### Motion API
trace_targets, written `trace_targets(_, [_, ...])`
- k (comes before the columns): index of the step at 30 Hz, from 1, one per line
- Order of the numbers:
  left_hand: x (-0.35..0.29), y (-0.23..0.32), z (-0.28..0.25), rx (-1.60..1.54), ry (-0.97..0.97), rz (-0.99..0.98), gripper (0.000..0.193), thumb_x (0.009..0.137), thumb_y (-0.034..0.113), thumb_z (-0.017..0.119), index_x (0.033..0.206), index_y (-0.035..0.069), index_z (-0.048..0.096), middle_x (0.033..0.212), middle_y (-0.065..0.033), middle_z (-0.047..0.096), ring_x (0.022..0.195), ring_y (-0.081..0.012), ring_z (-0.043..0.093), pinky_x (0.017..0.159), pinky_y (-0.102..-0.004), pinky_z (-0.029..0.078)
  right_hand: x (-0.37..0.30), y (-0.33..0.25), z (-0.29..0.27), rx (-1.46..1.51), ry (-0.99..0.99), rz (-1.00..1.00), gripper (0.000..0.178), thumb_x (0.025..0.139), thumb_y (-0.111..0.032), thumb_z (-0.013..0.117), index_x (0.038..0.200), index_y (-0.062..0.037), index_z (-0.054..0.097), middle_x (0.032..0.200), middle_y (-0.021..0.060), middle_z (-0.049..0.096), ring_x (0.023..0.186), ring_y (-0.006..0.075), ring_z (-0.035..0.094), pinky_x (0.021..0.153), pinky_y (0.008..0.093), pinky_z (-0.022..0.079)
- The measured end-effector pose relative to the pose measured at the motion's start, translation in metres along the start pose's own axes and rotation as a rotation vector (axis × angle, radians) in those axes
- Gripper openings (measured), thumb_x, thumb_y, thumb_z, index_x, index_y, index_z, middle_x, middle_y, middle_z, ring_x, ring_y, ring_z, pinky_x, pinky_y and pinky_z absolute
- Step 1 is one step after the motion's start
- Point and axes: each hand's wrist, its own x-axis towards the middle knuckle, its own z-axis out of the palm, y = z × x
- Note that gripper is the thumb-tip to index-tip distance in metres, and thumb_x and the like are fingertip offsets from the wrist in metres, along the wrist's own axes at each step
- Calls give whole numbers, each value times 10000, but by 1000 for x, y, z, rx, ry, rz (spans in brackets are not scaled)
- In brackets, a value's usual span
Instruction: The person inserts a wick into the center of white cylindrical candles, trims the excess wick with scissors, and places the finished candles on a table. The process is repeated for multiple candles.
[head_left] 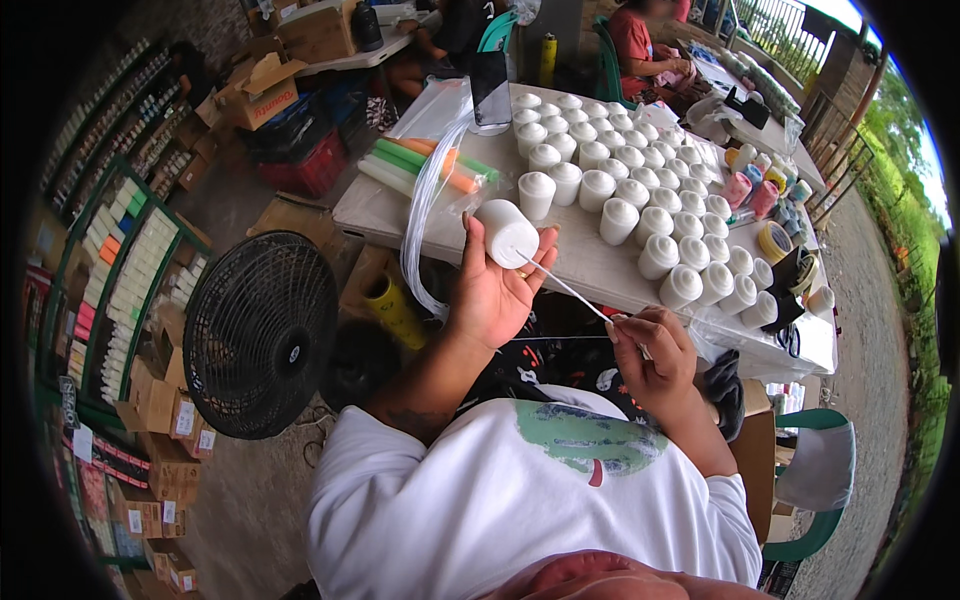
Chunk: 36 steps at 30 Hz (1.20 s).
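table [585, 246] beyond, candle [503, 232] in left fingers [545, 246]

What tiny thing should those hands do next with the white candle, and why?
Perhaps the right hand should slide its grip along the white wick toward the white candle: it pinches the wick well away from the candle's flat end, while the left hand holds the candle, so a nearer pinch would probably guide better.

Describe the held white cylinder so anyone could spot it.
Find the table of white, dome-topped pieces. At its near edge, the left hand holds a white cylinder. Unlike those in rows, its flat end shows, with a white cord stretching to the right hand.
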Motion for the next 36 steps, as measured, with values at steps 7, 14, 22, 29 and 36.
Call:
trace_targets(7, [-7,-5,0,-20,-81,27,641,900,634,424,1261,105,452,1189,-110,592,1184,-234,534,1036,-364,390,-4,-4,4,-25,-32,14,228,709,55,728,889,-25,613,743,82,583,635,231,578,568,318,464])
trace_targets(14, [-7,-4,0,-35,-56,14,644,908,626,412,1275,98,435,1185,-114,592,1185,-235,534,1036,-366,391,-3,-6,4,-13,-23,33,212,723,55,722,887,-18,610,743,85,587,647,234,582,596,324,480])
trace_targets(22, [-10,-4,1,0,-64,40,636,912,627,401,1259,95,444,1175,-116,594,1180,-239,539,1024,-366,402,-8,-5,5,-30,-26,61,211,722,53,726,883,-22,612,727,81,578,626,232,572,565,320,464])
trace_targets(29, [-9,-9,-5,9,-67,74,583,923,598,413,1224,107,501,1176,-117,600,1172,-250,549,1037,-394,401,-11,-3,6,-10,-66,26,214,717,25,733,888,-34,619,713,71,567,605,220,563,540,317,454])
trace_targets(36, [-7,-16,-3,50,-53,136,571,938,555,434,1248,76,465,1182,-130,578,1172,-280,543,1043,-399,398,-10,-3,6,-45,-88,40,207,713,13,728,888,-39,629,708,64,563,594,224,557,546,325,458])
